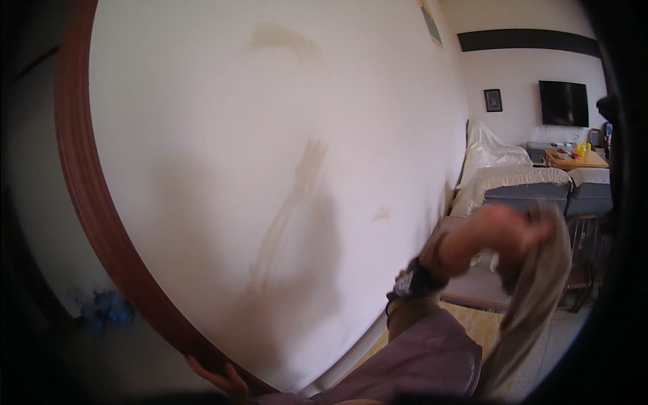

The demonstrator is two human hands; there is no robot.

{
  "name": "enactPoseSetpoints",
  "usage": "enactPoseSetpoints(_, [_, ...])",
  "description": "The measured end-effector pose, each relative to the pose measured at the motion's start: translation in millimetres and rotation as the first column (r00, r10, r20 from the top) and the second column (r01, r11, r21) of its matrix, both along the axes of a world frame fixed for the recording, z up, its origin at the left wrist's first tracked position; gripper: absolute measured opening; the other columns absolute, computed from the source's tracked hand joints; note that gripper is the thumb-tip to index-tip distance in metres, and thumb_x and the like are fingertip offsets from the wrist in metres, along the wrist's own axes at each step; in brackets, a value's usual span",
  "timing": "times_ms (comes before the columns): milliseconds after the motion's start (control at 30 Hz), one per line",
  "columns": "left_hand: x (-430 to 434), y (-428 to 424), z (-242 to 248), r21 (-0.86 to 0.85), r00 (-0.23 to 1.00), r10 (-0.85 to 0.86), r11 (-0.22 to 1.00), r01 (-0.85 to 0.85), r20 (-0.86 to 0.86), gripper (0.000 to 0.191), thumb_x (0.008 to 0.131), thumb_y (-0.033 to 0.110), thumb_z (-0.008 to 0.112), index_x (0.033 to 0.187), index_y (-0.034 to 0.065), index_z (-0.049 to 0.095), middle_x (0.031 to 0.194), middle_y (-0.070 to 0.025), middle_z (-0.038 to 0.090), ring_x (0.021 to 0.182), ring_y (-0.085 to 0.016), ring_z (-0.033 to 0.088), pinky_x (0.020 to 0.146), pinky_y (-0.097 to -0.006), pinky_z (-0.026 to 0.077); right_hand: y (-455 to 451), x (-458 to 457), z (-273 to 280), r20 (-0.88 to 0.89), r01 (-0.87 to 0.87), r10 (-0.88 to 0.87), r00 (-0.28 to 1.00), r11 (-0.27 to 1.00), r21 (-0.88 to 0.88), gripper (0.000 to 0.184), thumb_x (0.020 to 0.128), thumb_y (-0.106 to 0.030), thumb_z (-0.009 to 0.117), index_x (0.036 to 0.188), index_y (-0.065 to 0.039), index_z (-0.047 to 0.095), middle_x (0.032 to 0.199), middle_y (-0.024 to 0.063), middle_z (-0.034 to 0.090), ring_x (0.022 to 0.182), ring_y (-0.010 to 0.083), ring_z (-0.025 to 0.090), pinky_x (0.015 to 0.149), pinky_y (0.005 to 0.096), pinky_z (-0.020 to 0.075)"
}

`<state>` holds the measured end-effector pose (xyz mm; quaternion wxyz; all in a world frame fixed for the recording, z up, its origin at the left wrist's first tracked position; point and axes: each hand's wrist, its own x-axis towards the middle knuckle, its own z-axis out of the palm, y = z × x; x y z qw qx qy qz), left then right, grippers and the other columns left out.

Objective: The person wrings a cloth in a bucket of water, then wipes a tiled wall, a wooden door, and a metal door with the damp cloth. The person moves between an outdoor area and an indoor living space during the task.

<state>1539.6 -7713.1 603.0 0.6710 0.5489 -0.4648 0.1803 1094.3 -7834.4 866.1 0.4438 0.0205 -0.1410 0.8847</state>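
Observation:
My right hand [498, 235], blurred and raised at the right, grips a brownish-grey cloth [539, 283] that hangs down below it. A dark watch or band circles that wrist, above a purple-grey sleeve. At the bottom left, my left hand [220, 379] rests against the reddish-brown wooden door frame [109, 223], fingers apart. Between the hands stands a white wall [374, 152] with yellowish-brown smears: a curved one near the top, a long streaky one in the middle and a small one at the right. Soft shadows fall over its lower part.
Behind my right hand are a grey sofa [526, 195] with light covers, a wooden chair [584, 243] and a wooden table [574, 161] bearing small items. A television [563, 104] hangs on the far wall. Beyond the frame, blue plastic items [107, 309] lie on the floor.

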Motion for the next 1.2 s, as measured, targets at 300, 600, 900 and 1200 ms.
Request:
enactPoseSetpoints(300, [-9,-4,-10,-0.014,0.990,0.026,0.999,-0.029,-0.138,0.076,0.072,0.022,0.052,0.138,0.0011,0.020,0.144,-0.0217,0.013,0.133,-0.036,0.016,0.107,-0.0477,0.013,-257,5,92,0.281,-0.511,0.742,0.609,0.096,0.854,0.025,0.083,-0.011,0.044,0.098,0.001,0.061,0.093,0.0147,0.063,0.085,0.0249,0.060,0.075,0.0356,0.0471])
enactPoseSetpoints(600, [10,-10,-21,-0.033,1.000,-0.020,0.999,0.020,0.000,0.073,0.077,0.029,0.053,0.137,0.0016,0.023,0.145,-0.0233,0.009,0.133,-0.038,0.015,0.106,-0.0493,0.016,-211,-29,-32,0.234,-0.868,0.893,0.385,0.264,0.421,0.006,0.080,-0.012,0.053,0.081,-0.006,0.055,0.079,0.0026,0.055,0.072,0.0184,0.051,0.065,0.0331,0.0438])
enactPoseSetpoints(900, [16,-7,-22,-0.004,0.997,-0.081,0.997,0.081,0.014,0.074,0.079,0.033,0.053,0.138,0.0008,0.020,0.145,-0.0232,0.007,0.131,-0.038,0.019,0.105,-0.0490,0.021,-36,10,-82,0.010,-0.443,0.473,0.881,0.831,-0.338,0.049,0.084,-0.001,0.052,0.130,0.001,0.036,0.125,0.0149,0.047,0.109,0.0245,0.049,0.098,0.0316,0.0379])
enactPoseSetpoints(1200, [14,-15,-22,-0.030,1.000,0.030,0.999,-0.030,0.002,0.079,0.080,0.041,0.054,0.138,0.0006,0.020,0.144,-0.0222,0.011,0.130,-0.036,0.021,0.105,-0.0467,0.021,24,-19,-72,-0.030,0.263,-0.291,0.956,0.900,-0.348,0.051,0.073,0.004,0.057,0.120,-0.004,0.038,0.117,0.0143,0.049,0.110,0.0257,0.050,0.097,0.0393,0.0420])
